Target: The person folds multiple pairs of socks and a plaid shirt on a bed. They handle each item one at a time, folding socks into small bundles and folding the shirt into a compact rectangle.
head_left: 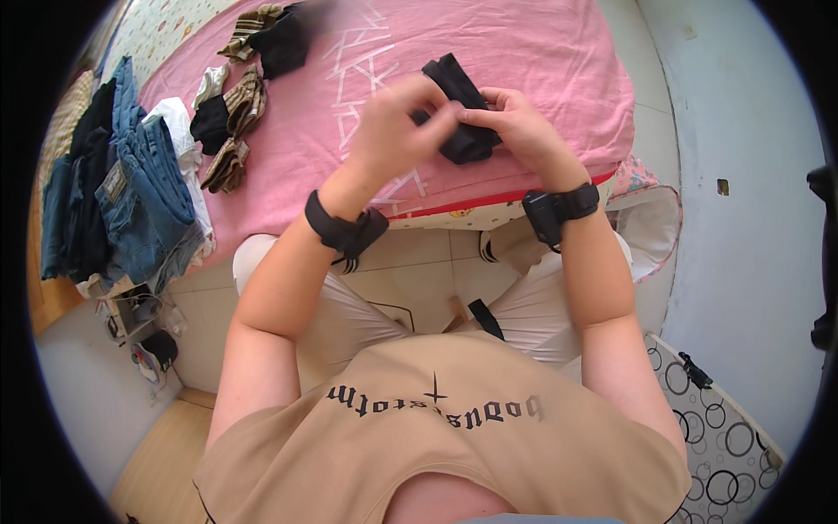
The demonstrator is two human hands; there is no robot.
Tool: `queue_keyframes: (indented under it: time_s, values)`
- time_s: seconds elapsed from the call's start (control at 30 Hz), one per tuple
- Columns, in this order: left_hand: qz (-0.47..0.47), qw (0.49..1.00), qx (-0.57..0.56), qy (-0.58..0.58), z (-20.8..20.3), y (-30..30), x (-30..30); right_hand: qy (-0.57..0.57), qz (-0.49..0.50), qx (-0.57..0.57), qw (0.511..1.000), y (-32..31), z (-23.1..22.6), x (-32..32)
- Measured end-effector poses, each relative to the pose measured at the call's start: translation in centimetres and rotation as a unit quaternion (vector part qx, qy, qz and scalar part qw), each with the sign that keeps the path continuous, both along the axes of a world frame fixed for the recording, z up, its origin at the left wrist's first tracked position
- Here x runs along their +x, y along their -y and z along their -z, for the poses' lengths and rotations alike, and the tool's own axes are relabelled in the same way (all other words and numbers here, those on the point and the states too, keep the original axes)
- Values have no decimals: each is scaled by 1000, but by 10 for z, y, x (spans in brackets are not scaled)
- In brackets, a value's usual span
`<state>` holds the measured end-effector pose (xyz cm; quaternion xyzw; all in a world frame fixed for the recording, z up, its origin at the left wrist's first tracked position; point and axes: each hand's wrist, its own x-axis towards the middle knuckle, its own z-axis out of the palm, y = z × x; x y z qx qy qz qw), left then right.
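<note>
A folded black cloth garment [467, 144] lies on the pink bedspread in front of me; its exact kind does not show. My left hand [403, 127], somewhat blurred, bends thumb and fingers into a pinch at the garment's left edge. From the other side my right hand [524, 127] grips the cloth between thumb and fingers. The fingertips of both hands nearly meet over the middle of the garment, hiding part of it. Black bands with small boxes are strapped round both wrists.
The pink bedspread [297, 148] covers the bed. On its left lie brown patterned bundles [246, 100], black bundles [281, 44] and a white one [209, 85]. Folded jeans [148, 196] are stacked at far left. A white wall [742, 113] stands at right; a fabric basket [650, 227] sits beside the bed.
</note>
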<state>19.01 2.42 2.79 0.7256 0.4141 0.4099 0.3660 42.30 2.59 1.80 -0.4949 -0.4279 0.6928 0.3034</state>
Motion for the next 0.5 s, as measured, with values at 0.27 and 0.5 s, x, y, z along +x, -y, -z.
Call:
queue_keyframes:
  time_s: [0.27,0.5]
  values:
    - [32,894,-414,168,1,-23,-22,-154,122,41,980,1,-13,-13]
    - [67,940,-287,170,7,-11,-6,-7,62,84,995,1,-15,-17]
